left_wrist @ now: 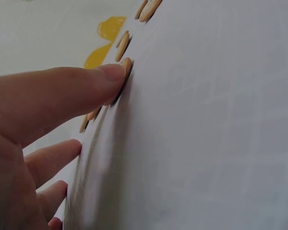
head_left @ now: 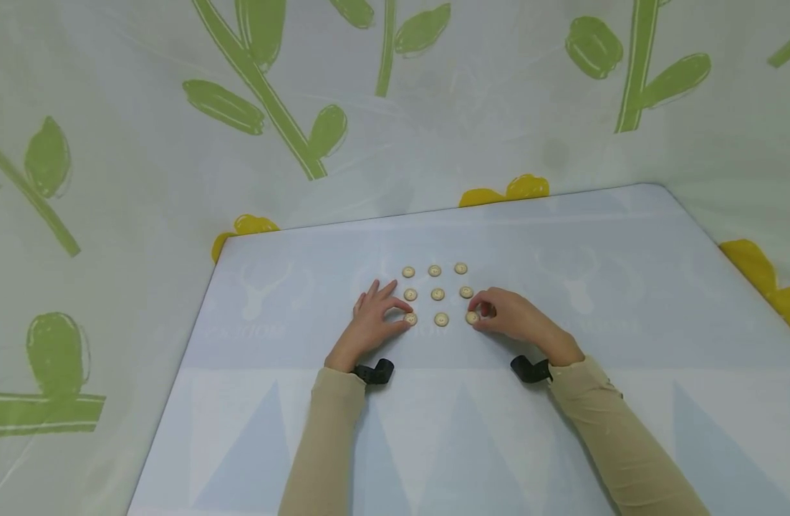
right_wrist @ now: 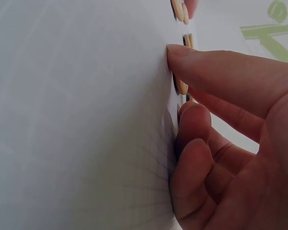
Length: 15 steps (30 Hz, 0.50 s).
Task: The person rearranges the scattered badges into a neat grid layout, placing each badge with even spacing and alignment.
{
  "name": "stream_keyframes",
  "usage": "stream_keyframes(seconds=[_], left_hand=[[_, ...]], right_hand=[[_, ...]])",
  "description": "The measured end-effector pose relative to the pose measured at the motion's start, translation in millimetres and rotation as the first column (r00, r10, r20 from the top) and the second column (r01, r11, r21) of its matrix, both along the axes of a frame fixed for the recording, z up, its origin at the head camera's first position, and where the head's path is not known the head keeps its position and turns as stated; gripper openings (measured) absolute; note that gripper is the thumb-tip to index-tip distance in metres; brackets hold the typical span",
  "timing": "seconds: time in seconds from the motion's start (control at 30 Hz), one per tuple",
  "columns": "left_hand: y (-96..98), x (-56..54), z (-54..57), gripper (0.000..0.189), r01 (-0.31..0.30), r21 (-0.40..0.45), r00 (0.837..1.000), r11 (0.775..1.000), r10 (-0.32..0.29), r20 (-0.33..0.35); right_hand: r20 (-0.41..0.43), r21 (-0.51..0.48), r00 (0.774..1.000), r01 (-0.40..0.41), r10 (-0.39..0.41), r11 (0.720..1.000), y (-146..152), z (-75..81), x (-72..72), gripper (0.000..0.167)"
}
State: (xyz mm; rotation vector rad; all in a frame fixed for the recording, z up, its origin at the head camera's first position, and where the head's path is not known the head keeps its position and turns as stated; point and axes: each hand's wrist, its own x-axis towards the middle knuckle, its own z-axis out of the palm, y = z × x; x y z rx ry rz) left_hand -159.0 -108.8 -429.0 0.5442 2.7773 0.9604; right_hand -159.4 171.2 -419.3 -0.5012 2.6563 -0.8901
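Round beige buttons lie flat in three rows of three. My left hand [head_left: 372,322] pinches the front-left button [head_left: 411,319] between thumb and index finger, its other fingers spread over the table. In the left wrist view the thumb covers part of that button [left_wrist: 127,66]. My right hand [head_left: 522,319] pinches the front-right button [head_left: 472,317], with its remaining fingers curled in. In the right wrist view only an edge of this button [right_wrist: 182,86] shows beside the thumb. Between the hands lies the front middle button [head_left: 441,319], touched by neither.
The buttons rest on a pale blue and white table [head_left: 465,437] with triangle patterns. A whitish cloth [head_left: 485,115] with green leaves and yellow flowers surrounds its far and side edges. A black strap device [head_left: 377,371] sits on the left wrist, another [head_left: 530,369] on the right.
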Motion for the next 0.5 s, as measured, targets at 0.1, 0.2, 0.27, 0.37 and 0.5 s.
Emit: stream_keyframes(seconds=[0.1, 0.2, 0.27, 0.37, 0.5], left_hand=[[0.7, -1.2, 0.1, 0.018, 0.003, -0.003, 1.0, 1.0, -0.003, 0.0], [1.3, -2.6, -0.1, 0.019, 0.004, 0.005, 1.0, 1.0, -0.004, -0.003], [0.9, -3.1, 0.2, 0.02, 0.001, 0.015, 1.0, 1.0, -0.001, -0.003], [-0.3, -3.3, 1.1, 0.022, -0.008, 0.025, 1.0, 1.0, 0.008, 0.009], [-2.3, -2.8, 5.1, 0.025, -0.057, 0.06, 0.997, 0.997, 0.055, 0.048]], right_hand=[[-0.001, 0.001, 1.0, 0.0, 0.0, 1.0, 1.1, -0.7, -0.5, 0.024], [-0.005, -0.005, 1.0, 0.001, -0.001, 1.0, 1.8, -1.3, -0.4, 0.024], [-0.001, -0.003, 1.0, 0.001, -0.001, 1.0, 1.8, -1.6, -0.3, 0.024], [0.007, 0.006, 1.0, -0.002, 0.002, 1.0, 1.4, -1.7, 0.3, 0.025], [0.005, 0.009, 1.0, -0.003, 0.003, 1.0, 0.6, -0.5, 1.7, 0.024]])
